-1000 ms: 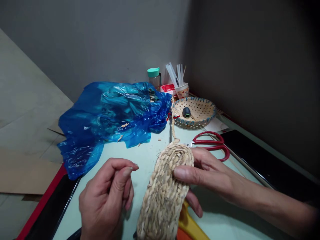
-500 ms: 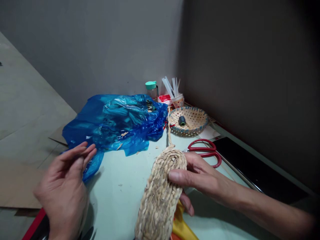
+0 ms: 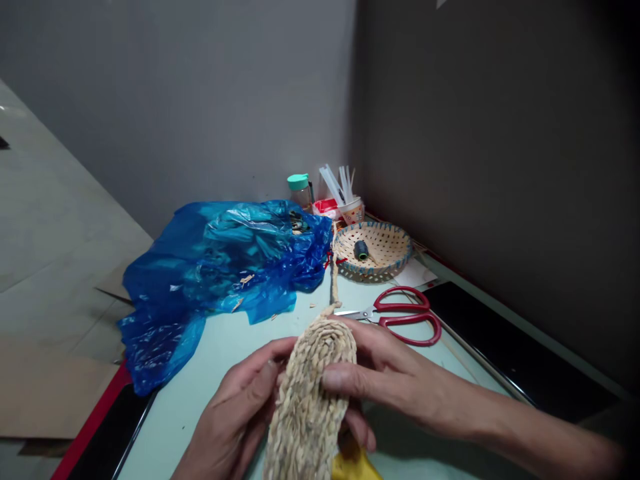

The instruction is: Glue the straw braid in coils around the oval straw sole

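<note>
An oblong piece of coiled straw braid (image 3: 313, 407) with a rounded far end stands out at the lower middle. My right hand (image 3: 385, 380) grips its right edge, thumb pressed on the face and fingers behind. At the opposite edge is my left hand (image 3: 240, 407), thumb beside the braid and fingertips partly hidden behind it; the fingers look closed on that edge. From the rounded end, a loose tail of braid (image 3: 335, 280) runs away toward the blue bag. Red-handled scissors (image 3: 405, 317) lie just beyond my right hand.
A blue plastic bag (image 3: 225, 253) spreads over the table's left side. At the back stand a green-lidded jar (image 3: 299, 190) and a cup of white sticks (image 3: 352, 211). A woven basket (image 3: 390, 243) holds a dark thread spool (image 3: 361, 250). Something yellow (image 3: 357, 467) lies below the braid.
My left hand has moved right, from over the table's left side to the straw braid's left edge. My right hand keeps its grip, and the scissors show more fully.
</note>
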Available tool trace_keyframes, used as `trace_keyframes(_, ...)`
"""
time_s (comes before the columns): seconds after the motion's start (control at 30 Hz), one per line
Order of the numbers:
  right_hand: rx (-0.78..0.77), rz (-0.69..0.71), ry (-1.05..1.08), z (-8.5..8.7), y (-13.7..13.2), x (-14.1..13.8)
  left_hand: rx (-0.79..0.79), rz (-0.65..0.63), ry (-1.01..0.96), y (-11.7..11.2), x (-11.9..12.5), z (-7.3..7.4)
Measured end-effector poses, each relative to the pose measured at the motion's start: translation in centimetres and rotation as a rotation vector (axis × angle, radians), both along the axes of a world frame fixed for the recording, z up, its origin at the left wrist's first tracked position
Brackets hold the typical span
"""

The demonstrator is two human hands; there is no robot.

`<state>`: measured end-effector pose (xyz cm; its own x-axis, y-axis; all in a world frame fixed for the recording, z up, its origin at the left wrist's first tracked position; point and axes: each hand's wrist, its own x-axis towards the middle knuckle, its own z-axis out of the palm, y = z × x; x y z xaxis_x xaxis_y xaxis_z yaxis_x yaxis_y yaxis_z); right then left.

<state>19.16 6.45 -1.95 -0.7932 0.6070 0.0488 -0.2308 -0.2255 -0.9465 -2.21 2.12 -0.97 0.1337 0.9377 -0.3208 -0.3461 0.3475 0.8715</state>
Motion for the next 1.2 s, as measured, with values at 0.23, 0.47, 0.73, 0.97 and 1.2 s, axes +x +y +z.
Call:
trace_keyframes(0.23,-0.009,-0.129,-0.075,0.5,-0.4,-0.5,0.039,-0.159,0.129,0.0,-0.8,0.2)
trace_keyframes(0.47,-0.063,-0.163,0.046,-0.3,0.6,-0.6,0.062,-0.087,0.162,-0.4,-0.5,-0.4)
trace_keyframes(0.73,-0.066,-0.514,0.045,0.2,2.2,0.0,0.170,0.054,0.200,0.8,-3.4,0.7)
trace_keyframes(0.97,-0.053,-0.602,0.018,1.0,2.3,0.0,0.414,0.473,0.279,1.3,-6.1,3.4)
trace_keyframes(1.2,-0.081,-0.657,0.049,1.3,2.8,0.5,0.471,0.464,0.416,-3.0,-5.7,5.2)
